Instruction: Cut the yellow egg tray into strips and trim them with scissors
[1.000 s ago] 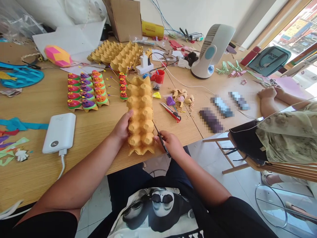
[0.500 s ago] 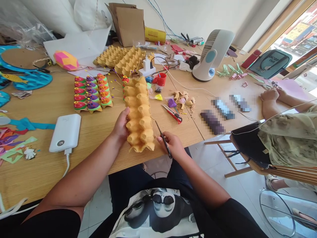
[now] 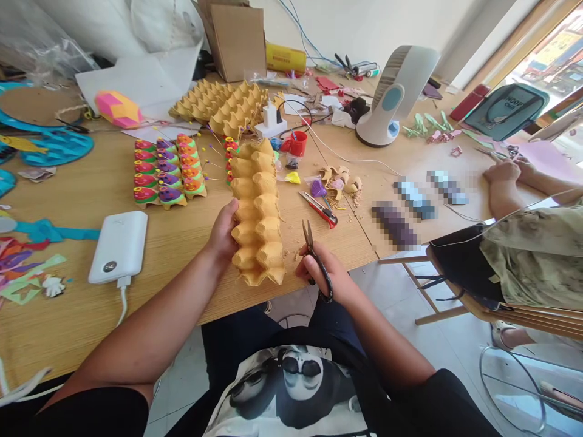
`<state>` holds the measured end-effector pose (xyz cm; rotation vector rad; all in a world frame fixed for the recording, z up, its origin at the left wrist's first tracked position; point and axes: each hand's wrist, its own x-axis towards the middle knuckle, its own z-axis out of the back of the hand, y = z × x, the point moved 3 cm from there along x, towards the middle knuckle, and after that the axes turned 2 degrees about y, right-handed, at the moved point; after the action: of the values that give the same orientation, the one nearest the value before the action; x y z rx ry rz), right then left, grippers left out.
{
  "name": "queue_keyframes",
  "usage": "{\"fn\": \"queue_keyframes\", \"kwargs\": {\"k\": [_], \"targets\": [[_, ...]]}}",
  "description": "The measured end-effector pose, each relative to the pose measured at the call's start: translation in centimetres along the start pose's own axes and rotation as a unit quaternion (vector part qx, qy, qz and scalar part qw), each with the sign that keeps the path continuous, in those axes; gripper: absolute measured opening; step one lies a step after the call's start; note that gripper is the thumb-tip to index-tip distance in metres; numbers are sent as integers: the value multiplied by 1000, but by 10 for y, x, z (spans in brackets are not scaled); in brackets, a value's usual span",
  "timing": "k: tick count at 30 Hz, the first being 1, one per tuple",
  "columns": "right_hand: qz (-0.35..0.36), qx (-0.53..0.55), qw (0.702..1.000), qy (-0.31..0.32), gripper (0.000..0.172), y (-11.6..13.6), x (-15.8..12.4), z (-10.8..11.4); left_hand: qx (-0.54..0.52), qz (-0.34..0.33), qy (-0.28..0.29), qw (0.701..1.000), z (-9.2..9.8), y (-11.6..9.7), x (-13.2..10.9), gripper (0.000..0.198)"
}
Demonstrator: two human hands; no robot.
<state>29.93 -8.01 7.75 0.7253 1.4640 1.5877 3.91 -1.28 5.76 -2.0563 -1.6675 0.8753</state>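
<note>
My left hand grips the left edge of a long yellow egg carton piece, its bumps facing me and its lower end over the table edge. A pair of black-handled scissors is in my right hand, just right of the carton's lower end. Their blades point up and away from me, slightly parted and apart from the carton. Fine crumbs lie on the wood between carton and scissors.
Painted egg-cup figures stand left of the carton, behind a white power bank. A red utility knife and carton scraps lie to the right. Further back is a white fan. Another person's hands rest at far right.
My right hand has drawn the scissors right and slightly down, away from the carton's edge, and turned them so the blades show. The carton stays nearly in place.
</note>
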Motion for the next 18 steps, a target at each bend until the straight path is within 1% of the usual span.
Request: {"fn": "queue_keyframes", "kwargs": {"k": [3,5,8,11,13,15,17,18], "targets": [[-8,38,999,-11,59,8,4,2,-6,-11,3,1000,-4,-1,-2,42],[-2,59,998,-28,60,12,13,4,-5,-16,-1,1000,-8,-2,-4,45],[26,72,996,-53,62,17,39,10,2,-19,-16,1000,-14,-3,-8,50],[68,67,993,-63,60,22,75,17,9,-18,-25,999,-18,-3,-11,47],[103,60,992,-44,63,23,98,20,16,-11,-30,999,-18,-2,-12,46],[124,48,991,1,63,20,117,19,18,-8,-31,999,-16,0,-11,46],[135,60,989,28,62,14,130,18,14,-6,-22,1000,-13,2,-9,44],[136,76,987,31,62,10,134,17,12,-3,-14,1000,-11,3,-8,43]]}}
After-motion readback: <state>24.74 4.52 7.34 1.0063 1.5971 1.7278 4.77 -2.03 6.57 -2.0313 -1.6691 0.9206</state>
